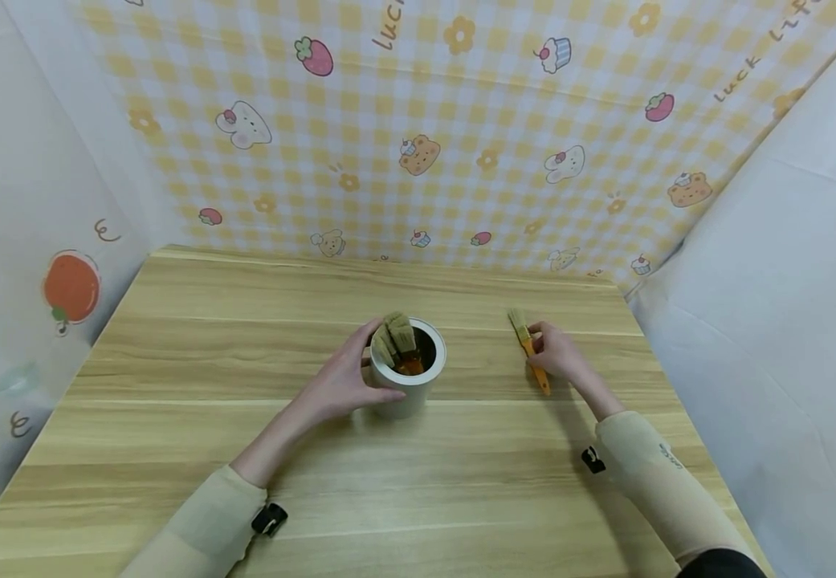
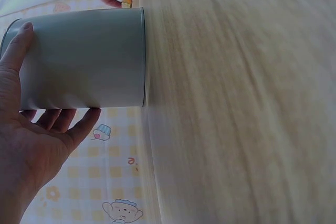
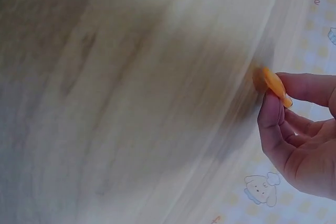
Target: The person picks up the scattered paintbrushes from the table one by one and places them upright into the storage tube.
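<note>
A round pale grey can (image 1: 405, 401) stands upright on the wooden table, and my left hand (image 1: 348, 377) grips it, thumb on the near side and fingers round the far left side. Several paintbrushes (image 1: 397, 341) stand in the can, bristles up, leaning to its left rim. In the left wrist view the can (image 2: 84, 59) fills the space between thumb and fingers. To the right, my right hand (image 1: 556, 353) pinches a paintbrush (image 1: 539, 373) with an orange handle, bristles pointing away from me. The right wrist view shows the orange handle (image 3: 274, 83) between thumb and fingertips, close over the table.
The wooden table (image 1: 461, 482) reaches back to a yellow checked cloth (image 1: 389, 193) with cartoon prints. White sheets hang at the left (image 1: 20, 241) and right (image 1: 772, 321) sides. Black wrist straps (image 1: 269, 520) sit on both sleeves.
</note>
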`<state>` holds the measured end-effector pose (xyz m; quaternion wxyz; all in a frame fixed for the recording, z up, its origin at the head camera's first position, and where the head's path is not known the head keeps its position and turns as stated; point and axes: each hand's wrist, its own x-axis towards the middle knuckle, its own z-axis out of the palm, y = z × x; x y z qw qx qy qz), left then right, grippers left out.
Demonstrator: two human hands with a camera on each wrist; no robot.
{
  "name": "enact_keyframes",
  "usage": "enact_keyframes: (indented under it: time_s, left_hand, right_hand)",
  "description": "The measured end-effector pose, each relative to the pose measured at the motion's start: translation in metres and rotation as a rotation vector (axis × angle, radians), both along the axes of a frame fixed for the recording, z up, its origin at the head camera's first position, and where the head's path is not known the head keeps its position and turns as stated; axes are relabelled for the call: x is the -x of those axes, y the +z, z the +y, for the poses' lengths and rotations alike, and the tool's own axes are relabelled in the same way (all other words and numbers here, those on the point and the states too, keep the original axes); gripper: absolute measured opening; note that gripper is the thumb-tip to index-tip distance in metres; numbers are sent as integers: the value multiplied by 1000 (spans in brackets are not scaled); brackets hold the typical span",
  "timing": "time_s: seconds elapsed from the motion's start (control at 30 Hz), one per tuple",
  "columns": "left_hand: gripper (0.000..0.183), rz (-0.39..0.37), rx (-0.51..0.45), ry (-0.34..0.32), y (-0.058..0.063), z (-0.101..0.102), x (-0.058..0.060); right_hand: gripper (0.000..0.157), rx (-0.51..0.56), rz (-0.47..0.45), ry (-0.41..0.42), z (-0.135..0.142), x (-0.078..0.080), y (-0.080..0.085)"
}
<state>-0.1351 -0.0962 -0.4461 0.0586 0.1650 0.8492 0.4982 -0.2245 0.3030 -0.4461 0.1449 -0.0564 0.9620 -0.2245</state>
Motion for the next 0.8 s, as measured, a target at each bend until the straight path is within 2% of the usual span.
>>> enact_keyframes:
  time_s: [0.27,0.53,0.67,0.8]
  left_hand:
    - [119,-16,-20,-1,0,2,0]
    - [119,-3,-16,3,0,2,0]
    - [118,-15,-31,1,0,2,0]
    - [119,-30,-34,5,1,3,0]
  right_hand:
    - [54,196,75,-15,-13,-4,19]
    - [49,358,190,-26,-48,-15,56]
    - [49,426,265,-8,-66,-23,75]
    - [47,551,310,18,-86,-32,90]
